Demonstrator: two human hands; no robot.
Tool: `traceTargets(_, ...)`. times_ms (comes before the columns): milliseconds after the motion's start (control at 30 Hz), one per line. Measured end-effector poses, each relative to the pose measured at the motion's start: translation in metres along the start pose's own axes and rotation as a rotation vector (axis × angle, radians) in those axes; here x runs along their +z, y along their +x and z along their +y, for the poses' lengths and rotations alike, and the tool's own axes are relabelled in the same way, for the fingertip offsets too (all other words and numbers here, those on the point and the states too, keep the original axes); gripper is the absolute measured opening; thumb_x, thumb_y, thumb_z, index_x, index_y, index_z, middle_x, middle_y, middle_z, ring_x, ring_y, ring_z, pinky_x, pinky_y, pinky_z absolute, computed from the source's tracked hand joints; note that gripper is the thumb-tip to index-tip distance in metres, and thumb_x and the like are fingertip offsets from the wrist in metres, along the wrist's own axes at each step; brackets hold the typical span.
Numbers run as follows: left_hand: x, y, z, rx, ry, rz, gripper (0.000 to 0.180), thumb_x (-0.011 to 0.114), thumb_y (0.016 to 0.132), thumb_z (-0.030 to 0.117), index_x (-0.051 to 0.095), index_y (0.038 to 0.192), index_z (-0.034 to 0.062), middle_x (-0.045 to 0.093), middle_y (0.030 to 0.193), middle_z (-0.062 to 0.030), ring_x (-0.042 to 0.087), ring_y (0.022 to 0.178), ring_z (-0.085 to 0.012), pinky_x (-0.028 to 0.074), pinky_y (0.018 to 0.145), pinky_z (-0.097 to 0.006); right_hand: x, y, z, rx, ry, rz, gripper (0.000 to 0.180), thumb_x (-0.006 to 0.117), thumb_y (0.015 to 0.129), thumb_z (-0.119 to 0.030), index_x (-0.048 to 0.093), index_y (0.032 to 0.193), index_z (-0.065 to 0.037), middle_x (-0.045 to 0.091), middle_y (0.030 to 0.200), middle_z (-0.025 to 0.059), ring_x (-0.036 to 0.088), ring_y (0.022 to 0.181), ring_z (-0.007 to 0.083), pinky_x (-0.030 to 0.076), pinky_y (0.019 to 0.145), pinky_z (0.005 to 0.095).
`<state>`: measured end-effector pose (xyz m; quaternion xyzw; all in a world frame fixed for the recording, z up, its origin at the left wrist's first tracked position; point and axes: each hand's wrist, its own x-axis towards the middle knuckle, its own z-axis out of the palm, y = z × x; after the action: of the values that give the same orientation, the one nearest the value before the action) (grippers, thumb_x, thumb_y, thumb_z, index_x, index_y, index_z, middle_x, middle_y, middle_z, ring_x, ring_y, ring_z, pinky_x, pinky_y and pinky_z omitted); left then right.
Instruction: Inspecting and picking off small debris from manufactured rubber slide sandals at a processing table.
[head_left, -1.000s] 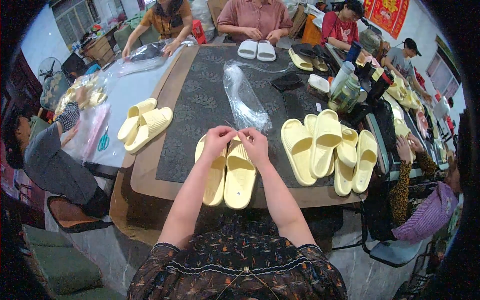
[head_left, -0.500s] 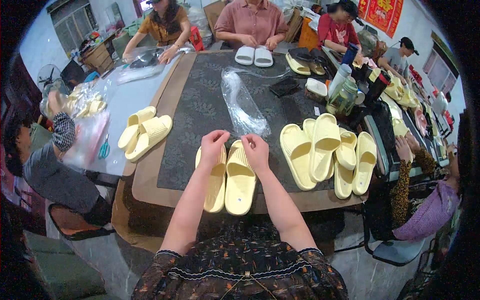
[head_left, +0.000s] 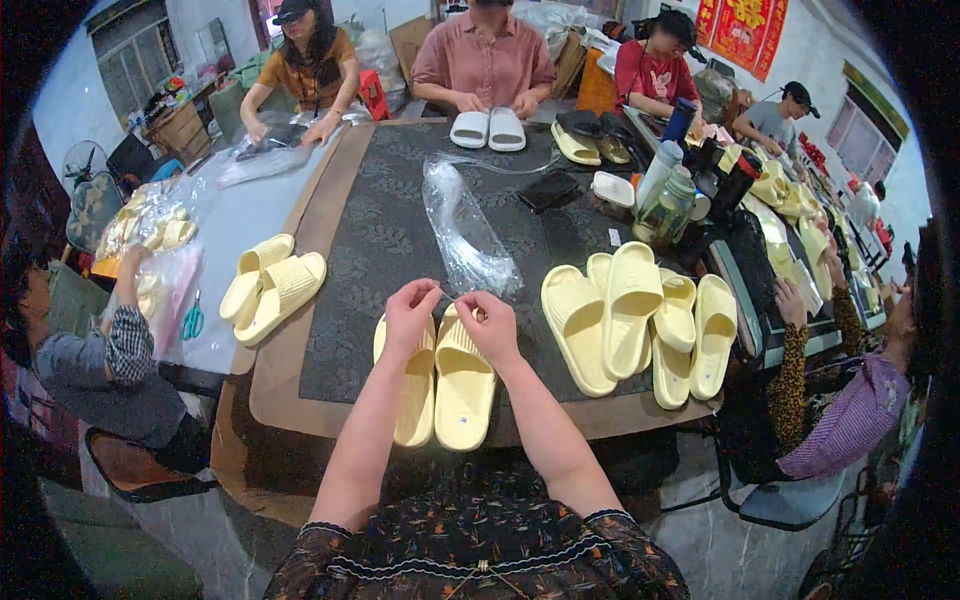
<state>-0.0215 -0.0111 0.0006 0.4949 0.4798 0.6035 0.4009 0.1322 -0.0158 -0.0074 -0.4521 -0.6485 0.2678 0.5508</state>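
Observation:
A pair of pale yellow ribbed slide sandals point(head_left: 464, 403) lies side by side in front of me, toes pointing away. Over their straps, my left hand point(head_left: 409, 312) and my right hand point(head_left: 487, 325) are close together, fingers pinched. Between the fingertips a short, thin strand point(head_left: 447, 296) shows faintly; its kind is too small to make out. Just beyond my hands lies a bundle of clear, shiny plastic strands point(head_left: 468, 235), spread lengthwise on the dark table mat point(head_left: 360, 230).
Several yellow slides point(head_left: 580, 335) stand at right, and another pair point(head_left: 285, 290) at left. Bottles point(head_left: 668, 205), a white tub point(head_left: 612, 190) and a black wallet point(head_left: 549, 192) sit farther back. White slides point(head_left: 487, 130) lie before a co-worker opposite; scissors point(head_left: 192, 322) rest on the left table.
My fingertips stay pinched near each other, the right hand turning slightly and its fingers lifting. The whole view has shifted a little; the slides lie as before.

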Motion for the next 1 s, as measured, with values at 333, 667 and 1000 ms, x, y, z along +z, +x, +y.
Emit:
traceTargets(333,0.0,0.0,-0.001,-0.033,0.116,-0.218,0.012,0.067,0.084,0.011,0.066,0.09,0.0008,0.062,0.076,0.0029,0.054,0.07,-0.0037,0.044,0.064,-0.02,-0.002,0.003,0.0,-0.028,0.007,0.001,0.015,0.067,0.081,-0.019,0.066,0.083,-0.005,0.063,0.071,0.0068,0.053,0.055,0.0146,0.041,0.051,0.0294)
traceTargets(667,-0.004,-0.001,-0.006,-0.002,0.067,-0.155,0.013,0.066,0.085,0.011,0.065,0.093,0.0003,0.062,0.08,0.0029,0.054,0.072,-0.0039,0.043,0.065,-0.02,-0.005,0.001,-0.002,0.038,0.0,-0.01,0.014,0.066,0.081,-0.018,0.067,0.084,-0.004,0.063,0.074,0.0074,0.054,0.058,0.016,0.041,0.053,0.0289)
traceTargets(1000,-0.003,-0.001,0.001,-0.028,0.131,-0.186,0.011,0.065,0.086,0.01,0.064,0.09,-0.0001,0.061,0.078,0.0034,0.053,0.072,-0.0038,0.044,0.065,-0.02,-0.005,0.002,-0.001,0.017,0.002,-0.03,0.013,0.066,0.082,-0.015,0.066,0.086,-0.003,0.062,0.074,0.0047,0.053,0.06,0.0121,0.041,0.054,0.026)
